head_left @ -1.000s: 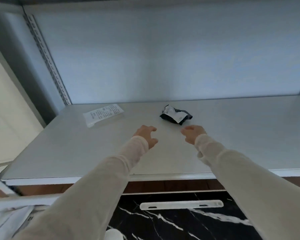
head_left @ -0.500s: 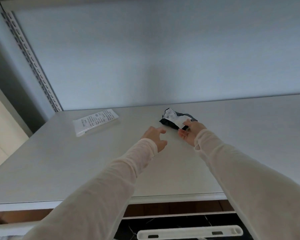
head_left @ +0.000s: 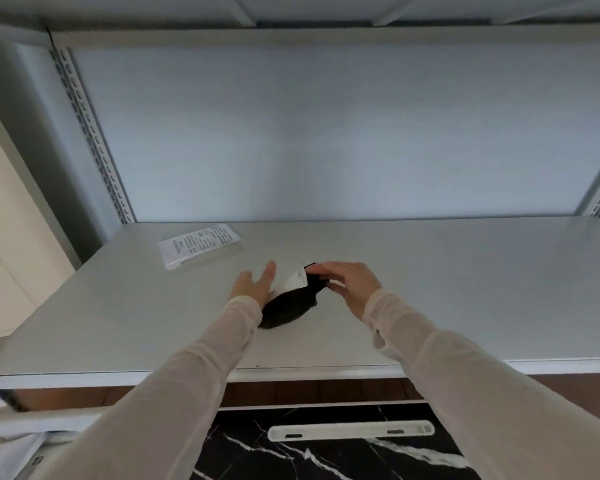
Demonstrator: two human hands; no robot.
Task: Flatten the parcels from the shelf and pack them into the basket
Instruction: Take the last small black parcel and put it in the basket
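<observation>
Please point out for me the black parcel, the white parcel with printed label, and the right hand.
black parcel [head_left: 288, 308], head view, on its dark crumpled body.
white parcel [head_left: 200, 244], head view, on the middle of its printed label.
right hand [head_left: 352, 284], head view, on the back of the hand.

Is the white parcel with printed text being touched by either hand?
No. The white parcel lies alone at back left; both hands are at the black parcel.
</observation>
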